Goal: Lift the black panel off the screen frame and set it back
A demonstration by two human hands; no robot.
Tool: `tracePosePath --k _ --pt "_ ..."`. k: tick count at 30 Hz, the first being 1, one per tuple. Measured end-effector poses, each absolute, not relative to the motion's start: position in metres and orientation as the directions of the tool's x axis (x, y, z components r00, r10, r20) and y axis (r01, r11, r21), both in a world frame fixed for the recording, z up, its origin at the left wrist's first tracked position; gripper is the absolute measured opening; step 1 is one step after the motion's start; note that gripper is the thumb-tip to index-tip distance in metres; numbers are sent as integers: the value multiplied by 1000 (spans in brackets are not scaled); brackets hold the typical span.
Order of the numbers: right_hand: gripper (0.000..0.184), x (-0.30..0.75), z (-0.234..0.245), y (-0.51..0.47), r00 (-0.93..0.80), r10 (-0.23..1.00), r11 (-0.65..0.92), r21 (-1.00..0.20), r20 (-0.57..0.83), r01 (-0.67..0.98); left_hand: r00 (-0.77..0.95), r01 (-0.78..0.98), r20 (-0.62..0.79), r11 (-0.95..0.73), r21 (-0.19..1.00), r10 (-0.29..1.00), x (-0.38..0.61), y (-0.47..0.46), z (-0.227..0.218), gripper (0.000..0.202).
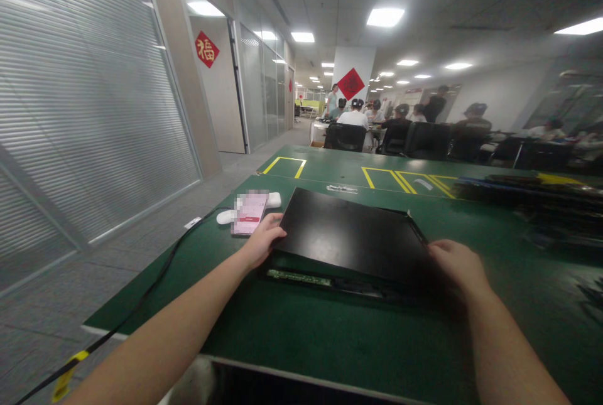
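A flat black screen panel [353, 232] is held tilted just over the green table, its left and right edges in my two hands. My left hand [264, 240] is closed on the panel's left edge, thumb on top. At the right edge, my right hand [459, 260] grips with its fingers partly hidden under the panel. Below the panel's near edge shows a green circuit board strip [299, 277] along a dark bar [360, 287]. What lies beneath the rest of the panel is hidden.
A phone [249, 213] lies beside my left hand, with a white rounded object [273, 199] behind it. Dark flat parts [499, 188] are piled at the right. Yellow tape [285, 158] marks the green table [330, 336]. A black cable [160, 276] crosses its left edge. Seated people are beyond.
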State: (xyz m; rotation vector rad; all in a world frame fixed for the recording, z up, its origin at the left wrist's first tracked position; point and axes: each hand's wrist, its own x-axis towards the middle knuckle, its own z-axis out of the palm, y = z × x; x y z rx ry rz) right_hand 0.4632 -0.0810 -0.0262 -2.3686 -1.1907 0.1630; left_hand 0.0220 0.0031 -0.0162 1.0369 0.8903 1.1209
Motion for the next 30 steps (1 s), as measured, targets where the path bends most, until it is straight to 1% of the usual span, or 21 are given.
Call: tracePosePath --k 6,10,15,23,26,30 --pt "34 465 -27 -80 628 774 -523 -480 78 704 216 -287 -53 115 951 975 23 5 -17 45" --pt "33 468 -29 -79 629 771 -513 -487 101 707 193 -286 -54 108 952 980 23 9 -19 41" --pt "32 471 -31 -79 635 766 -510 -506 100 695 184 -300 -39 94 949 982 23 9 -19 43" --pt "31 470 -32 -80 641 760 -509 -511 112 693 190 -294 46 12 956 981 18 17 -24 41" --pt "31 469 -30 -81 643 759 -515 -509 104 690 137 -224 50 -18 974 989 16 21 -29 35" --pt "30 467 -27 -81 661 747 -526 -541 75 656 53 21 78 -80 997 996 12 25 -34 24"
